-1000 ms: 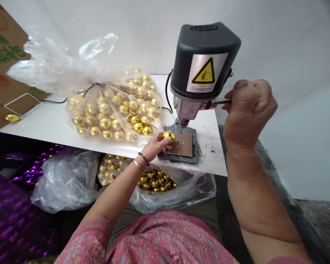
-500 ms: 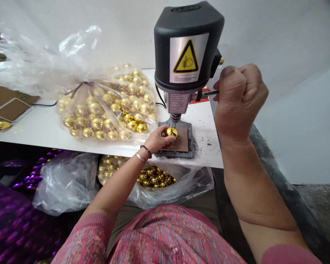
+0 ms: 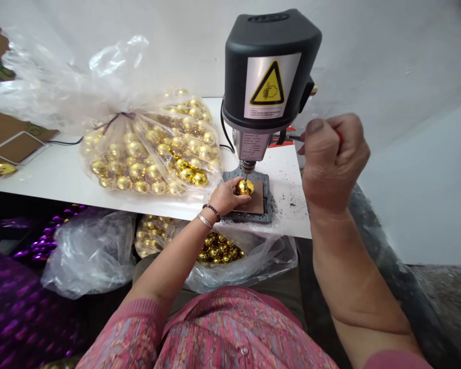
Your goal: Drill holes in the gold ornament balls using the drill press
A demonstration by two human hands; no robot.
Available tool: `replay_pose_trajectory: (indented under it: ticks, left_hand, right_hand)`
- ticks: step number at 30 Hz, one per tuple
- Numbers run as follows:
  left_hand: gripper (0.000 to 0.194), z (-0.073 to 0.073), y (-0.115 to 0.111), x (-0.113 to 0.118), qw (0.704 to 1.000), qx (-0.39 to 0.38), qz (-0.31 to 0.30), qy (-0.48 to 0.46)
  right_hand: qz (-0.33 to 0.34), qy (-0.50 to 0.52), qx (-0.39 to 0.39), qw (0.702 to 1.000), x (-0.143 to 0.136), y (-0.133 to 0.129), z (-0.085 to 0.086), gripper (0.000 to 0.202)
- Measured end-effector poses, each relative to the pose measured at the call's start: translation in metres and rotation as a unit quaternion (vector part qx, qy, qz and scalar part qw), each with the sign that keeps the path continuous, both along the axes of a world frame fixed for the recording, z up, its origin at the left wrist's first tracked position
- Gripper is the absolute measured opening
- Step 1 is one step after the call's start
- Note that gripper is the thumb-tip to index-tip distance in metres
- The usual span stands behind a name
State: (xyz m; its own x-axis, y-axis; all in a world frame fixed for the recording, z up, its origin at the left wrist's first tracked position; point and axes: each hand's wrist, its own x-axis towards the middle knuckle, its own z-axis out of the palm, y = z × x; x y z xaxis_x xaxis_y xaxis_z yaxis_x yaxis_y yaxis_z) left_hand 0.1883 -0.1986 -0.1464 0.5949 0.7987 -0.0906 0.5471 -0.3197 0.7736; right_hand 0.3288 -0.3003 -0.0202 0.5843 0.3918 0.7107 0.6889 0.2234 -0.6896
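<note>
A bench drill press (image 3: 272, 77) stands on the white table, its chuck (image 3: 248, 166) and thin bit pointing straight down. Under the bit, a shiny gold mirror-faceted ball (image 3: 245, 187) rests on a brown board (image 3: 255, 200) over the grey drill base (image 3: 267, 216). My left hand (image 3: 226, 197) grips this ball from the left side, thumb in front. The bit's tip meets the top of the ball; whether it has gone in I cannot tell. My right hand (image 3: 335, 161) is closed around the drill press's feed lever (image 3: 295, 137), and a bit of red shows between its fingers.
On the table's left lies a tied clear bag (image 3: 138, 154) of gold balls. Below the front edge, an open plastic bag (image 3: 261, 261) holds more gold balls. Dark shavings (image 3: 290, 202) lie beside the base. Purple shiny things (image 3: 23, 307) are at lower left.
My right hand has come down with the lever. The ball now shows a faceted face where a dark mark was visible, and sits under the bit. The whole view has shifted slightly.
</note>
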Motion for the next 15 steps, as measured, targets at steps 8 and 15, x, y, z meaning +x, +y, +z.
replay_pose_trajectory:
  ticks: [8,15]
  left_hand:
    - [0.067,-0.002,-0.003,0.0,0.999,0.04,-0.004,0.007]
    - [0.068,-0.005,-0.005,0.0,0.998,0.053,-0.011,0.019]
  right_hand:
    - [-0.048,-0.117,0.009,0.992,-0.006,-0.014,-0.038,0.015]
    - [-0.083,-0.158,0.05,0.983,-0.004,-0.008,-0.062,0.011]
